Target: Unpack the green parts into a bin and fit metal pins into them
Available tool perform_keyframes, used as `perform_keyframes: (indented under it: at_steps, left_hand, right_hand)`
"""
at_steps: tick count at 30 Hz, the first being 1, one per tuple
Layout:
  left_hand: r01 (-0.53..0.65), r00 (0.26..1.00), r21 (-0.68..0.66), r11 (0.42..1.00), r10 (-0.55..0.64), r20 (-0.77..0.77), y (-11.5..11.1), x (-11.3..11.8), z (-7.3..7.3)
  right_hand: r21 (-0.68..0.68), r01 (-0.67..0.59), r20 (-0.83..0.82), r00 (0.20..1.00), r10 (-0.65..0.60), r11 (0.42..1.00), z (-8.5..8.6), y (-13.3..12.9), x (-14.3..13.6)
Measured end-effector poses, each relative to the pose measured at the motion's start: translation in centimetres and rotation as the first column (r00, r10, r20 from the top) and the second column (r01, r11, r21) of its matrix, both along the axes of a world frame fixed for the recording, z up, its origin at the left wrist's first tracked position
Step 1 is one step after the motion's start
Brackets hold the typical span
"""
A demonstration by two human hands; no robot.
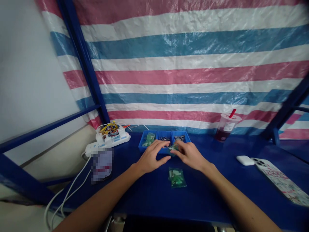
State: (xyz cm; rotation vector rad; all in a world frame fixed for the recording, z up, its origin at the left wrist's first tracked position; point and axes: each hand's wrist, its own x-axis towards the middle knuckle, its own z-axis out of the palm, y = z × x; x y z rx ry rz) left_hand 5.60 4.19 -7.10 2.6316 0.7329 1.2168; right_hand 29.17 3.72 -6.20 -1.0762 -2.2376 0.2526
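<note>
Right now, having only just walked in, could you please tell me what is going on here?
A person works bare-handed at a dark blue desk. The right hand appears to pinch a small green-tinted plastic packet near a blue plastic three-compartment tray. The left hand is open, with nothing visible in it. Green packets sit in the tray's left compartment, small dark parts in the other two; another green plastic packet lies nearer the person.

This seems to be a dormitory or home room. Behind the blue desk (201, 198) hangs a striped plastic sheet (181, 77). On the desk are a drink cup (224, 127) and a phone (281, 180).
</note>
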Motion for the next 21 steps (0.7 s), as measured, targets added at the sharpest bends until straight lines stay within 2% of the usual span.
perform_keyframes:
  at_steps: [4,8,11,15,21]
  left_hand:
    - [0.004,1.000,-0.004,1.000,-0.004,0.001,0.3,-0.1,-0.3]
    - [0.019,1.000,0.018,1.000,-0.019,0.018,0.6,-0.1,-0.7]
    - [-0.005,0.997,0.049,0.999,0.001,0.071,0.7,-0.2,-0.8]
    - [-0.030,0.991,0.065,0.997,0.021,0.132,0.7,-0.3,-0.6]
    - [0.054,0.997,0.031,0.998,-0.055,0.055,0.6,-0.1,-0.6]
  right_hand:
    - [-0.012,-0.043,-0.153,0.987,0.040,0.999,-0.3,-0.6,-0.7]
    - [-0.001,-0.087,-0.187,0.979,0.086,0.996,-1.2,-0.7,-1.3]
    - [0.060,-0.095,-0.145,0.984,0.103,0.994,-1.5,-0.6,-1.6]
    - [0.224,-0.077,-0.055,0.994,0.092,0.971,-1.5,-0.5,-1.6]
    - [0.299,-0.115,0.017,0.993,0.115,0.947,-1.7,-0.2,-1.3]
